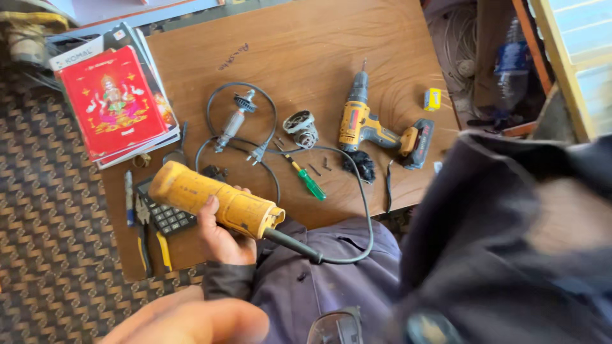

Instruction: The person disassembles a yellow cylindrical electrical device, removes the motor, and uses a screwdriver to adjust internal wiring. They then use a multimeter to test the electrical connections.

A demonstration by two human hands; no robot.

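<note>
Blurred and very close at the bottom left of the frame, fingertips (191, 322) fill the lower edge; I cannot tell whose hand they belong to or how it is set. Along the right side a dark sleeve (510, 248) sweeps across the view, out of focus, and the right hand is not visible.

Just above the lap, left of centre, the left hand (220, 236) is wrapped around a yellow tool housing (213, 197), a worn cylindrical shell lying at a slant with its lower end toward the body. From that end a black cable (357, 210) comes out, loops over the purple-grey clothing and climbs back onto the wooden table (299, 44).

Under the housing, at the table's near left edge, lie a black calculator (167, 218), yellow-handled pliers (150, 245) and a blue pen (128, 197).

Farther up, near the frame's centre, a green-handled screwdriver (308, 181) rests beside a few loose screws (320, 167). Above it sit a metal gear head (301, 128) and a motor armature (233, 121), the latter ringed by cable. To the right lies a yellow cordless drill (366, 124), with a small yellow battery (433, 99) beyond it.

At the upper left, a stack of books (115, 99) with a red cover overhangs the table's corner.
</note>
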